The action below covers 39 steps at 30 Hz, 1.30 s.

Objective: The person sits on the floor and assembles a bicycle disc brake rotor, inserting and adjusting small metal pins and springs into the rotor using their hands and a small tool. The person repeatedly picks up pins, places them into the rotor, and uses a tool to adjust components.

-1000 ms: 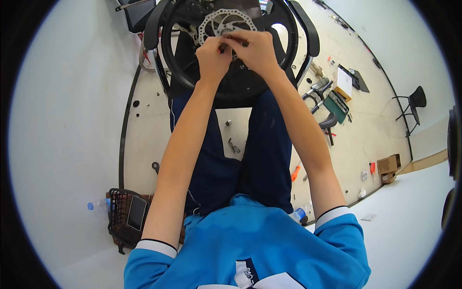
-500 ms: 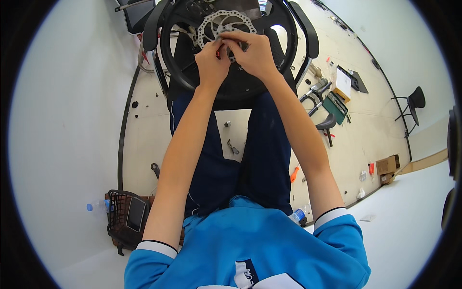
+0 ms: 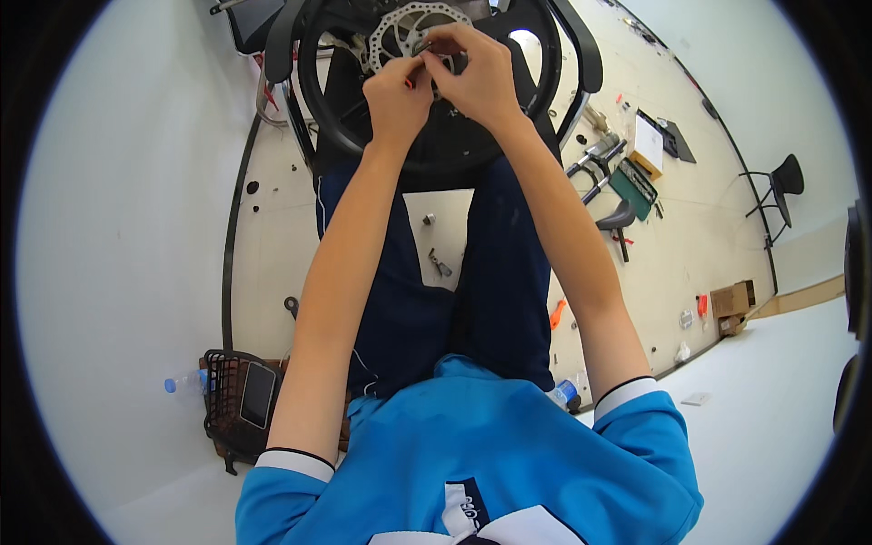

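Left hand (image 3: 397,102) grips a red piece (image 3: 410,83), right hand (image 3: 480,82) pinches a dark part (image 3: 424,48), and we could lose it behind the brake disc (image 3: 378,40) if that pinch slips!

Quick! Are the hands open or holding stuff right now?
Left hand: closed on something red, mostly hidden.
Right hand: fingers bent near the metal disc; grip unclear.

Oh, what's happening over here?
A person in a blue shirt is working with both bare hands at a black wheel with a perforated metal disc. The left hand and right hand meet near the disc's centre; something small and red shows by the left fingers, mostly hidden. A green case lies open on the floor.
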Each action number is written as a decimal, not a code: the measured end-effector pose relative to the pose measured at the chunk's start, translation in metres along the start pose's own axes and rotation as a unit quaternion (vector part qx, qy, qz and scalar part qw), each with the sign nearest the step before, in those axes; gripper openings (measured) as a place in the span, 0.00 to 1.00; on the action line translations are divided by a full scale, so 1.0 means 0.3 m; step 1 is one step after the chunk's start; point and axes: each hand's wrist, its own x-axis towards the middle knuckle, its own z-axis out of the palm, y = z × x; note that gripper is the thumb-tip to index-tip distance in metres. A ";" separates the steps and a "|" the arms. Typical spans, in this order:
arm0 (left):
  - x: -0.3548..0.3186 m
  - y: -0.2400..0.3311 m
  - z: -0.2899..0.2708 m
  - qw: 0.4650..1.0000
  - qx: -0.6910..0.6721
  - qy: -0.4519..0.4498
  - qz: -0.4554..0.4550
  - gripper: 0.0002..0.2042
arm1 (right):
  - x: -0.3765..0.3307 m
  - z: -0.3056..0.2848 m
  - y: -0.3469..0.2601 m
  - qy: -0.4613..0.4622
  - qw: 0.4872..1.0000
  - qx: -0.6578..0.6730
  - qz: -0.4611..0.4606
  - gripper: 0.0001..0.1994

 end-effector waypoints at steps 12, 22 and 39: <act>0.005 -0.036 0.033 1.000 0.014 -0.005 0.002 0.06 | -0.034 0.007 0.006 -0.007 0.999 0.030 0.044 0.07; 0.021 -0.013 0.019 0.998 0.030 -0.038 -0.034 0.06 | -0.043 0.012 0.037 0.042 0.991 0.091 0.087 0.06; 0.004 -0.054 0.018 0.999 0.009 -0.018 -0.038 0.05 | -0.022 0.032 0.026 0.002 0.993 0.069 0.092 0.06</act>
